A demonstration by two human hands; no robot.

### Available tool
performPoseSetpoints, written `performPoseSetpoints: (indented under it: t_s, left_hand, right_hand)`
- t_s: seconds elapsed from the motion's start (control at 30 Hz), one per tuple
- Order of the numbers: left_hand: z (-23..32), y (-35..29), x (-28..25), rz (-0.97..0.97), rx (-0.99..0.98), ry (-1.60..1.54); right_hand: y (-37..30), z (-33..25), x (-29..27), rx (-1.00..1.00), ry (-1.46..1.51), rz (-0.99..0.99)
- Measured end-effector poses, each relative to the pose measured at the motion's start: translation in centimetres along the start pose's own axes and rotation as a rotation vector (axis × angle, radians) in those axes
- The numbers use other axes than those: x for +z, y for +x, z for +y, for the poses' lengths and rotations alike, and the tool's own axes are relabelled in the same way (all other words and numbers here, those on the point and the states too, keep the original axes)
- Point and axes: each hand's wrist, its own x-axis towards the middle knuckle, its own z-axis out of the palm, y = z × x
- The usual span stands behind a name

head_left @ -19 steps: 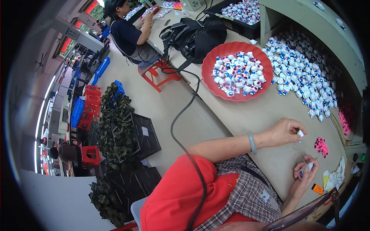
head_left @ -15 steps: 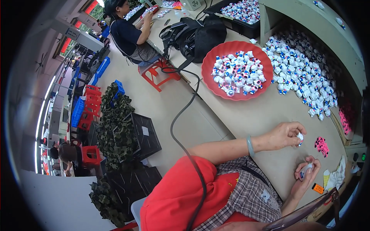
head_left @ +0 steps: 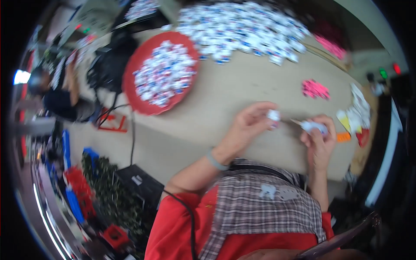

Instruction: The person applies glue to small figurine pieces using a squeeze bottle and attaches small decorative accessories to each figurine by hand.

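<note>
Between the thumb and fingers of my left hand is a small white figurine with a touch of colour low on it, blurred. My right hand is closed round a small squeeze bottle, whose thin nozzle points left at the figurine; a short gap seems to separate them. Both hands are above the table near my checked apron. Beyond my right hand lies a little heap of bright pink pieces with dark spots.
A red scalloped tray full of white figurines stands at the left. A large pile of similar figurines covers the table's far side. Right of my right hand are an orange item and crumpled white paper. A black cable hangs at left.
The view has swung to the right. My right hand has turned the bottle so its nozzle points toward the figurine, and the two hands are at about the same height in view.
</note>
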Motion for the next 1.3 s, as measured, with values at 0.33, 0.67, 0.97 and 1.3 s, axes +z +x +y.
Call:
performPoseSetpoints:
  t_s: [0.33, 0.67, 0.97, 1.3]
  left_hand:
    - [-1.0, 1.0, 0.8, -0.026, 0.058, 0.035]
    - [-1.2, 0.8, 1.0, -0.044, 0.058, 0.090]
    - [-1.0, 0.9, 1.0, -0.044, 0.057, 0.096]
    - [-1.0, 0.9, 1.1, -0.012, 0.066, 0.108]
  right_hand:
    - [-0.5, -1.4, 0.2, -0.206, -0.174, 0.098]
    - [-1.0, -1.5, 0.0, -0.424, -0.490, 0.066]
    - [-1.0, -1.4, 0.0, -0.437, -0.559, 0.024]
    - [-0.9, -1.4, -0.1, -0.464, -0.603, 0.003]
